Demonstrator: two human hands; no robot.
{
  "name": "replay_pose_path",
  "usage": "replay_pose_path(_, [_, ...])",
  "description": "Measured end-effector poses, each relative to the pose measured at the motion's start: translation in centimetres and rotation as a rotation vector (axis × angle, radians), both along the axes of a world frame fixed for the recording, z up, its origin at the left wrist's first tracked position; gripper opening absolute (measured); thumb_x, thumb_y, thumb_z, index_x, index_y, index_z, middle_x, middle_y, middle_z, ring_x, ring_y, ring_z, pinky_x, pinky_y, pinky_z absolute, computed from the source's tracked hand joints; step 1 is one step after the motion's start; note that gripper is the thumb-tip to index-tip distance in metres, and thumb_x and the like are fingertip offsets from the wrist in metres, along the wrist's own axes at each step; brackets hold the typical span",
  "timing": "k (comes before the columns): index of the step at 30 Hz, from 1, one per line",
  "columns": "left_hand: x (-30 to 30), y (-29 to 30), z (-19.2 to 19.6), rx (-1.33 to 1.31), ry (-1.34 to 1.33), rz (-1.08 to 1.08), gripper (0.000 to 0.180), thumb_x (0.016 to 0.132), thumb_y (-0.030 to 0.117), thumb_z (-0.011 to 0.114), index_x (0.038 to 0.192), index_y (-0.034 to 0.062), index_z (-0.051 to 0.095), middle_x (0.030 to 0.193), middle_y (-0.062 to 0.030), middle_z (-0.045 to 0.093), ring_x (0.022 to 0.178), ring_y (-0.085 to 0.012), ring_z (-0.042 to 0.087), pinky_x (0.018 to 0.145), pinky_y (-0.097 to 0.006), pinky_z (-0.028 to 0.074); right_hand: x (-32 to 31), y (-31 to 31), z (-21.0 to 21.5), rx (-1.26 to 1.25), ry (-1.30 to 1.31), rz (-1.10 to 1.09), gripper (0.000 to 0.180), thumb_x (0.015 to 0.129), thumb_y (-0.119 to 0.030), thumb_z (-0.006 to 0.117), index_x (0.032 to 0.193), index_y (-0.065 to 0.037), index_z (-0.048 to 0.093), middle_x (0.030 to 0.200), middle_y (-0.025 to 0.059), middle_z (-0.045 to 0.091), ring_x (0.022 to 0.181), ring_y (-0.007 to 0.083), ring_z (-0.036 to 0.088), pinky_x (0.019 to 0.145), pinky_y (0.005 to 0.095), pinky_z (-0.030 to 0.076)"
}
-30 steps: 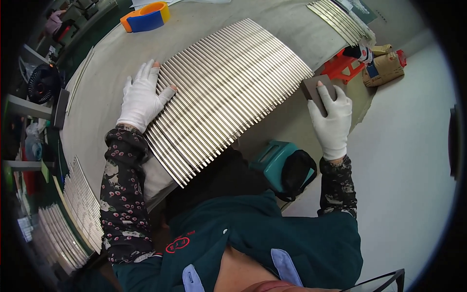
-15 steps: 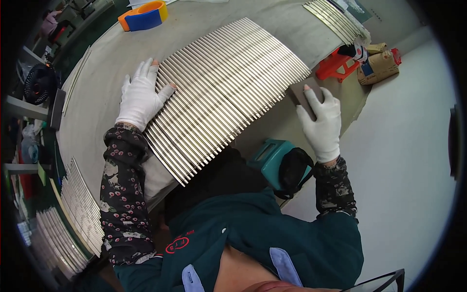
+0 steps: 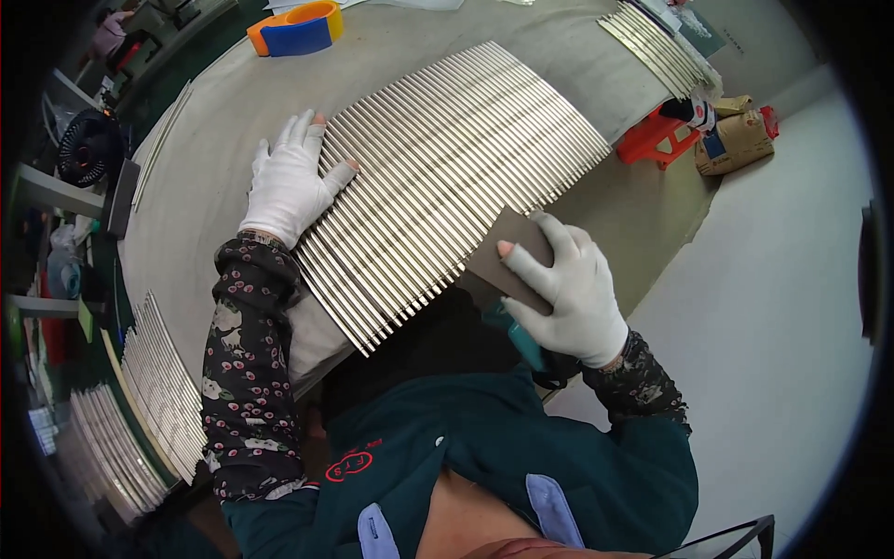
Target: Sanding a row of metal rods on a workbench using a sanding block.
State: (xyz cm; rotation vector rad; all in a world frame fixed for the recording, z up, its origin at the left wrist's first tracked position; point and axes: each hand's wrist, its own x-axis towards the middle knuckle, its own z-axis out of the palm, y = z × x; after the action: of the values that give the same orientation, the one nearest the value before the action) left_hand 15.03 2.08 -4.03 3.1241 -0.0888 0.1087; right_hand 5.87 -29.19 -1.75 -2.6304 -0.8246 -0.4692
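A row of thin, shiny metal strips lies side by side on the cloth-covered table in front of me. My left hand, in a white glove with some fingertips bare, rests on the row's left edge with fingers stretched out. In my gloved right hand is a flat grey-brown sanding block, gripped between thumb and fingers. The block lies over the strip ends on the near right side. The hand hides part of it, and whether its underside touches the strips cannot be seen.
A roll of blue and orange tape sits at the table's far left. More strips lie at the far right, above a red stool. Further strips stand at the lower left, and a black fan is at left.
My right hand has brought the sanding block left and nearer to me, from beside the right corner onto the near strip ends. The left hand keeps its place on the strips.
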Motion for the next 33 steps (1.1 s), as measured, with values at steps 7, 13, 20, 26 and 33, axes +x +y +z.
replay_pose_path(7, [-0.2, 0.4, -0.1, -0.013, 0.003, -0.006, 0.079, 0.088, 0.061, 0.045, 0.144, 0.0071, 0.032, 0.149, -0.0137, 0.032, 0.138, -0.0275, 0.028, 0.113, -0.049, 0.019, 0.8, -0.1, 0.1, 0.021, -0.101, -0.151, 0.049, 0.068, -0.024, 0.075, 0.115, -0.015, 0.062, 0.118, 0.0211, 0.052, 0.097, 0.0362, 0.055, 0.085, 0.0432, 0.047])
replay_pose_path(13, [0.3, 0.1, 0.2, -0.014, -0.024, -0.035, 0.078, 0.088, 0.061, 0.043, 0.144, 0.0067, 0.032, 0.149, -0.0129, 0.032, 0.139, -0.0263, 0.026, 0.114, -0.049, 0.019, 2.1, -1.8, -0.2, -0.094, -0.204, -0.439, 0.044, 0.075, -0.010, 0.068, 0.119, -0.007, 0.062, 0.118, 0.0227, 0.054, 0.102, 0.0352, 0.052, 0.088, 0.0408, 0.044])
replay_pose_path(20, [0.3, 0.3, -0.1, -0.025, 0.001, -0.011, 0.077, 0.089, 0.062, 0.041, 0.142, 0.0059, 0.035, 0.150, -0.0118, 0.031, 0.140, -0.0257, 0.026, 0.114, -0.049, 0.018, -4.7, 8.3, -0.1, 0.029, 0.102, 0.232, 0.049, 0.067, -0.022, 0.074, 0.114, -0.014, 0.062, 0.119, 0.0231, 0.050, 0.099, 0.0367, 0.053, 0.078, 0.0424, 0.047])
replay_pose_path(26, [0.1, 0.5, -0.6, -0.025, -0.001, 0.009, 0.077, 0.089, 0.062, 0.040, 0.143, 0.0072, 0.034, 0.150, -0.0105, 0.030, 0.140, -0.0246, 0.025, 0.115, -0.049, 0.017, -4.8, 8.2, 1.5, 0.073, -0.004, 0.151, 0.050, 0.066, -0.023, 0.076, 0.113, -0.013, 0.062, 0.118, 0.0240, 0.049, 0.098, 0.0355, 0.053, 0.083, 0.0425, 0.046])
replay_pose_path(33, [0.0, 0.8, -0.4, -0.031, -0.002, 0.020, 0.077, 0.089, 0.064, 0.038, 0.143, 0.0089, 0.034, 0.150, -0.0101, 0.031, 0.140, -0.0237, 0.026, 0.114, -0.050, 0.018, -2.4, 5.6, -0.8, -0.024, -0.179, -0.232, 0.050, 0.067, -0.019, 0.074, 0.114, -0.010, 0.062, 0.118, 0.0238, 0.050, 0.099, 0.0375, 0.052, 0.081, 0.0439, 0.047])
